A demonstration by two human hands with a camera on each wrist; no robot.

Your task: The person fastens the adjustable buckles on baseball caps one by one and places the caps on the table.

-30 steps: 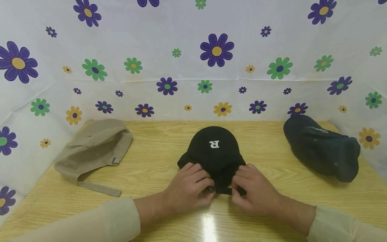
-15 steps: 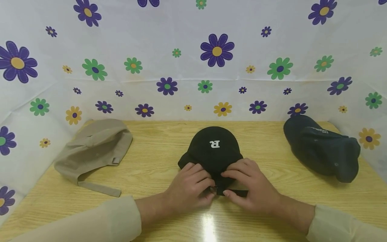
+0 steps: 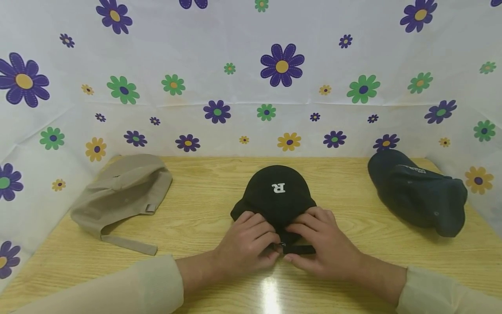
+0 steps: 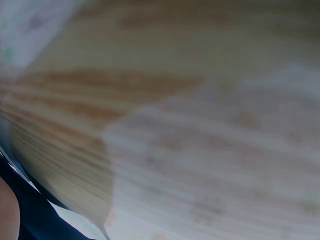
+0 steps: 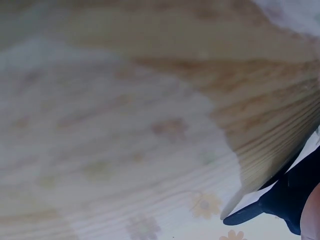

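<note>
A black baseball cap (image 3: 279, 198) with a white R lies in the middle of the table, its back opening toward me. My left hand (image 3: 249, 242) grips the left side of that opening, fingertips at a small metal buckle (image 3: 282, 247). The cap's black strap (image 3: 300, 250) runs right from the buckle, in front of the opening. My right hand (image 3: 327, 246) holds the right side, fingers over the cap's edge and thumb below the strap. The strap's far end is hidden by that hand. Dark cap fabric shows at the corner of the left wrist view and the right wrist view.
A beige cap (image 3: 125, 192) lies at the left, its strap hanging loose from the metal buckle at its other side. At the right lies a navy cap (image 3: 417, 194). A white flower-print cloth (image 3: 243, 87) stands behind and beside the wooden table (image 3: 208, 183).
My right fingers and thumb have shifted left toward the buckle, uncovering more of the strap's right part. My left hand keeps its place; the buckle has turned slightly.
</note>
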